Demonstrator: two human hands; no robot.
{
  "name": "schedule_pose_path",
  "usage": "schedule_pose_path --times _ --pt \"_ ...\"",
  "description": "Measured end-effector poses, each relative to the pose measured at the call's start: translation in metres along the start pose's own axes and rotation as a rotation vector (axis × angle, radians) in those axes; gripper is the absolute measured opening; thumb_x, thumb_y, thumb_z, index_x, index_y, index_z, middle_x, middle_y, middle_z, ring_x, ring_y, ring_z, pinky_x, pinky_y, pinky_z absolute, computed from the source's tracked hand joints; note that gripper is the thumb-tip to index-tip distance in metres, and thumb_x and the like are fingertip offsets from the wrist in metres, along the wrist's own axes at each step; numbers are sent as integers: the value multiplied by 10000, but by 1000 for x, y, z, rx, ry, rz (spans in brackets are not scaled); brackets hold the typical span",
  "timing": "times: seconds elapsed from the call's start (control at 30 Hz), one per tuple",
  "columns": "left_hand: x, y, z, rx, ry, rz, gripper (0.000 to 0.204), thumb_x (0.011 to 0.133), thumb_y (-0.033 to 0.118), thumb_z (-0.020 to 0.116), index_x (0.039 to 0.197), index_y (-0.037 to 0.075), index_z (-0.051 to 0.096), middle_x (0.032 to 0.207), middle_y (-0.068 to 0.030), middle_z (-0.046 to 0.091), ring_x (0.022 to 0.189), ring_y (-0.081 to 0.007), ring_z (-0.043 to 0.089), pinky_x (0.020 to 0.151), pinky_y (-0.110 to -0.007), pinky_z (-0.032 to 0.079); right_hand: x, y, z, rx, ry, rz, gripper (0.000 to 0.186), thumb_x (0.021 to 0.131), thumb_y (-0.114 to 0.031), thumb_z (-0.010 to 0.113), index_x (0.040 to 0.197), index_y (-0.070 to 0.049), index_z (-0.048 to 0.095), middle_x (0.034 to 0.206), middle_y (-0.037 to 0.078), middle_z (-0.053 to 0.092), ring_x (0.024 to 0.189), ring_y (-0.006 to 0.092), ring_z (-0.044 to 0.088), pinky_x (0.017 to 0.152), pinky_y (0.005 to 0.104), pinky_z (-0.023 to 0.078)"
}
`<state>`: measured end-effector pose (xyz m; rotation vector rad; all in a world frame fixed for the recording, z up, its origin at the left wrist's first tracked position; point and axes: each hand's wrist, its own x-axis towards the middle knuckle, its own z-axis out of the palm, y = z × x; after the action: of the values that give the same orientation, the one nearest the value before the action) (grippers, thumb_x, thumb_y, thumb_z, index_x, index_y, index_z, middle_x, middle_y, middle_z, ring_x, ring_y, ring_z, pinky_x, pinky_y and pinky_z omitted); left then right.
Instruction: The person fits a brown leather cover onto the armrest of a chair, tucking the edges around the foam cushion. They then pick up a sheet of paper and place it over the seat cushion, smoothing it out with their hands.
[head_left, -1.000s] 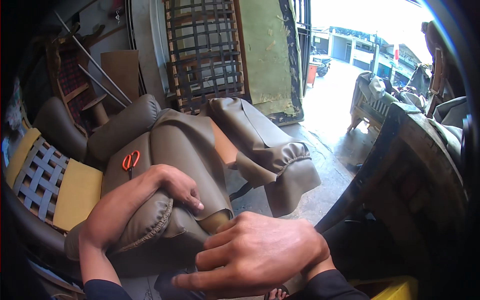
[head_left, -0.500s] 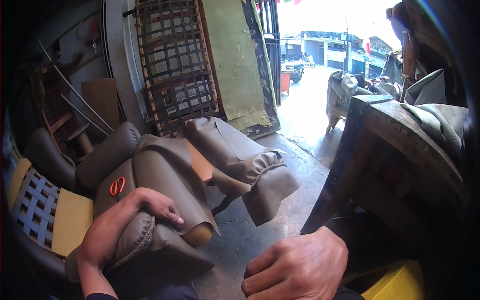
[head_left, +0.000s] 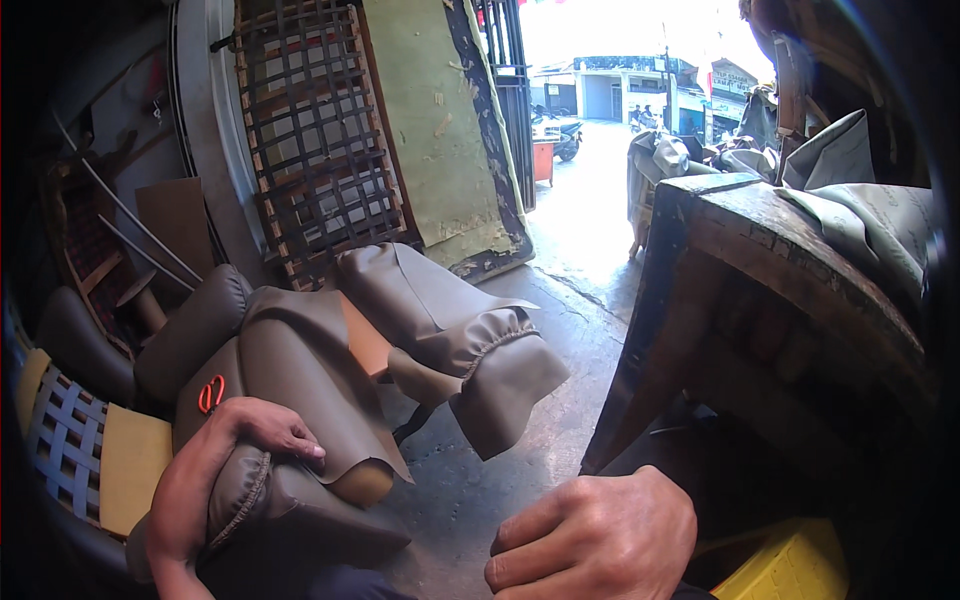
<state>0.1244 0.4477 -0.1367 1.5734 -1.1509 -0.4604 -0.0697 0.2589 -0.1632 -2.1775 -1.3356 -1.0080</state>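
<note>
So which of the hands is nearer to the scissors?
Left. The left hand is close by the scissors, slightly lower right in view; the right hand is much farther off to their right.

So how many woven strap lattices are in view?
2. The dark lattice stands at the back, just left of the greenish panel; the grey-blue lattice is at the picture's left, beside a yellow panel. More may be hidden in the dark areas.

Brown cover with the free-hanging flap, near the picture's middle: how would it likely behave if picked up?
The brown cover would probably flop, since its flap hangs loose and bends. Its smooth sheen suggests it may slip somewhat. The gathered seam might hold its puckers better than the flat panels.
</note>
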Motion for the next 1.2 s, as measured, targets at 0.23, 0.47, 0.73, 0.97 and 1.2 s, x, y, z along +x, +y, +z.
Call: schedule_pose_path --times 0.23,0.47,0.73,0.97,1.2 --pt "-3 5 8 296 -9 79 256 998 86 379 972 -38 602 1036 -179 664 1002 -256 675 984 -343 505 -15 3 -1 -53 46 -59 158 986 -118 562 938 5 648 658 24 474 560 186 531 489 315 398" --pt "-1 7 12 139 24 58 247 990 83 380 973 -33 597 1041 -178 667 1001 -251 676 981 -339 505 -15 3 -3 -55 47 -58 152 972 -131 578 962 4 647 670 22 490 569 183 533 487 314 400" --pt "-3 9 9 122 38 37 290 1018 102 347 963 -39 594 1053 -183 664 1009 -253 679 994 -343 502 -11 9 2 -40 55 -83 146 962 -142 594 966 -5 645 675 21 488 571 183 537 487 314 400" --pt "-3 3 6 93 41 33 316 1035 115 329 958 -41 593 1057 -181 662 1013 -252 681 1008 -344 496 -22 8 -10 307 -110 253 526 1060 -413 521 1052 89 677 916 229 660 785 338 718 708 346 608" --pt "-3 5 4 94 43 8 324 1040 125 328 968 -42 596 1066 -179 662 1025 -252 680 1018 -344 490 -15 14 -6 333 -165 267 522 1058 -395 518 1050 104 670 961 241 665 795 355 715 699 351 608"
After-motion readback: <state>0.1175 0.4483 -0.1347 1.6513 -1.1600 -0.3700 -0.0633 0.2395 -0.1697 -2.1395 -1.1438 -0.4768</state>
